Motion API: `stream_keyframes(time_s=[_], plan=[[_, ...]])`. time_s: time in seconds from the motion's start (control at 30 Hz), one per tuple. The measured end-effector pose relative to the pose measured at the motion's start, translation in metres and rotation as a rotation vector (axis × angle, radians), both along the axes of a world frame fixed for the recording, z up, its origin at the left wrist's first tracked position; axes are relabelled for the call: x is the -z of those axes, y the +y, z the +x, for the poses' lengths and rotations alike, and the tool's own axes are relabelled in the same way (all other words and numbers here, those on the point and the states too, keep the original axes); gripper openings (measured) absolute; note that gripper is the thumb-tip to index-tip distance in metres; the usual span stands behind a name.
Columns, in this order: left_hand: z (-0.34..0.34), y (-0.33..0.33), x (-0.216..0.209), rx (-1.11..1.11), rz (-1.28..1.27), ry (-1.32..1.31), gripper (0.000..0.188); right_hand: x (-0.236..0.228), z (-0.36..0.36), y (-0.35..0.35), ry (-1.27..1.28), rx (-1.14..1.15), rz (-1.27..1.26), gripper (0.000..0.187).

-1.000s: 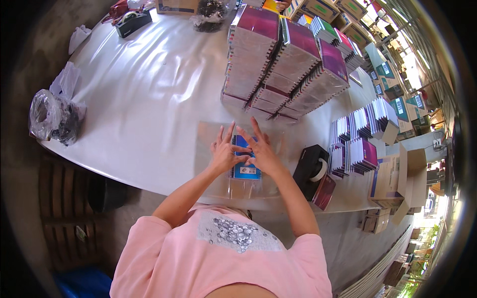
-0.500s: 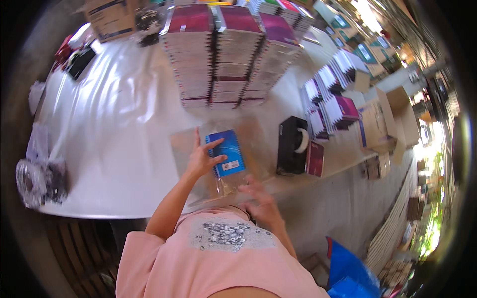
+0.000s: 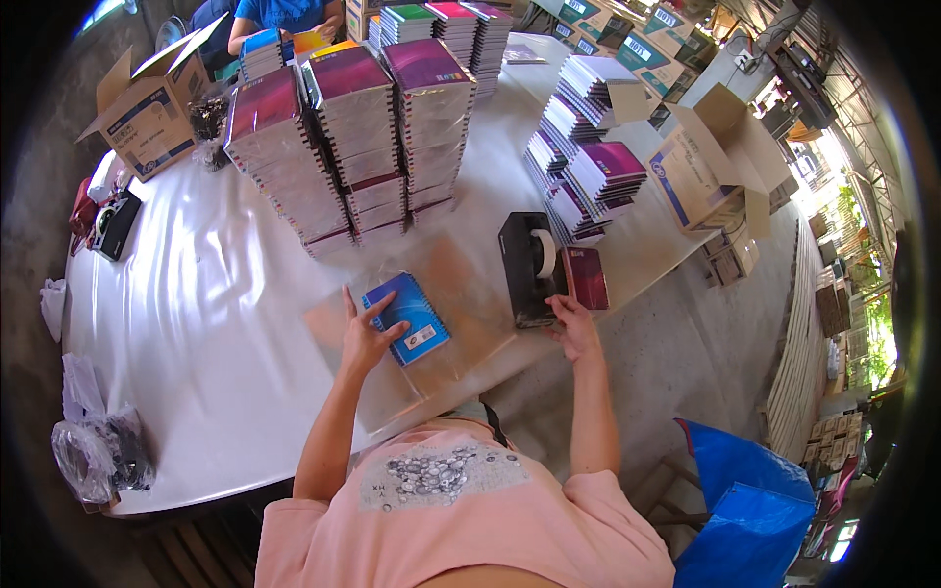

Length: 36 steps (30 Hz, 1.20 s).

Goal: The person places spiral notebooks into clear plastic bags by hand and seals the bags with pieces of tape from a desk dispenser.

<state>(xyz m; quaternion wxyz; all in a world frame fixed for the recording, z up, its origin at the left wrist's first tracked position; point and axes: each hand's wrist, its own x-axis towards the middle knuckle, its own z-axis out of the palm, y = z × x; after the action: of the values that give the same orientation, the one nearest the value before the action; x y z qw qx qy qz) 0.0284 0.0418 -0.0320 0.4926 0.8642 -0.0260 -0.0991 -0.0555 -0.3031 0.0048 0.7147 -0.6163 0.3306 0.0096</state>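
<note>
My left hand (image 3: 367,336) lies with fingers spread across a blue spiral-bound notebook (image 3: 419,316), pressing on its left side. Under and around the notebook is a clear plastic wrap (image 3: 429,377), its edges hard to make out. To the right stands a black tape dispenser (image 3: 516,265) with a pale roll of tape (image 3: 543,253). At the dispenser's near end my right hand (image 3: 576,331) has thumb and fingertips pinched together. What is between those fingertips is too small to tell. A maroon notebook (image 3: 587,278) lies just right of the dispenser.
Plastic-wrapped stacks of notebooks (image 3: 363,147) stand beyond my hands. More notebook stacks (image 3: 598,176) and an open carton (image 3: 701,181) are at right. Another carton (image 3: 152,122) sits far left, near a second tape dispenser (image 3: 118,225). A person in blue (image 3: 284,15) sits across the table.
My right hand has moved from near my body out to the right, reaching the tape dispenser. The left hand stays on the notebook. The whole view has shifted and turned.
</note>
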Motion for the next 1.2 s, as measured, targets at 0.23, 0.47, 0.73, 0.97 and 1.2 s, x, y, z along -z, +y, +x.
stream_keyframes(time_s=[0.23, 0.47, 0.73, 0.97, 1.2], plan=[[-0.001, -0.003, 0.001, -0.010, 0.018, -0.023, 0.059, 0.050, -0.037, 0.002, -0.268, 0.114, 0.066, 0.016], [-0.003, 0.003, 0.011, -0.055, -0.026, -0.012, 0.060, 0.030, -0.044, 0.031, -0.018, 0.047, -0.923, 0.015], [-0.007, 0.003, 0.004, -0.031, 0.032, -0.051, 0.067, -0.035, 0.077, 0.150, -0.233, -0.996, -0.293, 0.088], [-0.005, -0.003, 0.017, -0.030, 0.044, -0.103, 0.068, 0.002, 0.133, 0.185, -0.157, -1.145, -0.692, 0.099], [-0.009, 0.005, -0.008, 0.050, 0.122, 0.100, 0.080, 0.025, 0.113, 0.155, -0.446, -0.859, -1.305, 0.103]])
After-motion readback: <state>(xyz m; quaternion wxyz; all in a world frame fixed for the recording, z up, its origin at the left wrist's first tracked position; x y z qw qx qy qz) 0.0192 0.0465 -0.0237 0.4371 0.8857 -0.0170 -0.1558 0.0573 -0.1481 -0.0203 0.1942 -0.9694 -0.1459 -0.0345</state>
